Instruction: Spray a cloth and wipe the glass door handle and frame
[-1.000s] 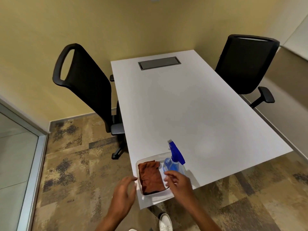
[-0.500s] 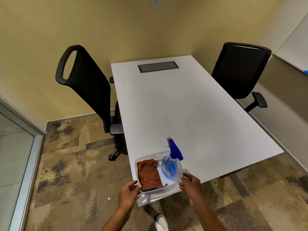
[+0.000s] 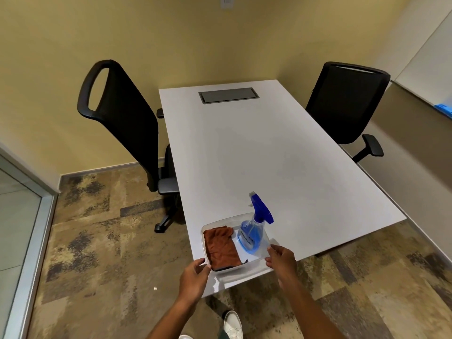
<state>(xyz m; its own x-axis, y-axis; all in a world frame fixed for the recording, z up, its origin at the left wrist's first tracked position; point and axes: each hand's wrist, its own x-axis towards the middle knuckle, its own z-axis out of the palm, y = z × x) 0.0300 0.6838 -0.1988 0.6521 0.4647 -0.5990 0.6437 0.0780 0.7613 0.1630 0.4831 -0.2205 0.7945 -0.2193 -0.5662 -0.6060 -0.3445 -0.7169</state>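
A clear tray [image 3: 256, 267] at the lower centre of the frame, on the near corner of the white worktop [image 3: 269, 155], is gripped at its sides by the left hand [image 3: 193, 277] and right hand [image 3: 281, 261]. Inside, a brown cloth [image 3: 221, 248] is laid flat beside an upright blue spray bottle [image 3: 253, 232].

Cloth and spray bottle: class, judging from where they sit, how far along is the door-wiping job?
Barely begun. Done: nothing visible. In hand: the left hand and right hand grip the clear tray, which holds the folded brown cloth and the spray bottle. Left: spraying the cloth, then wiping handle and frame.
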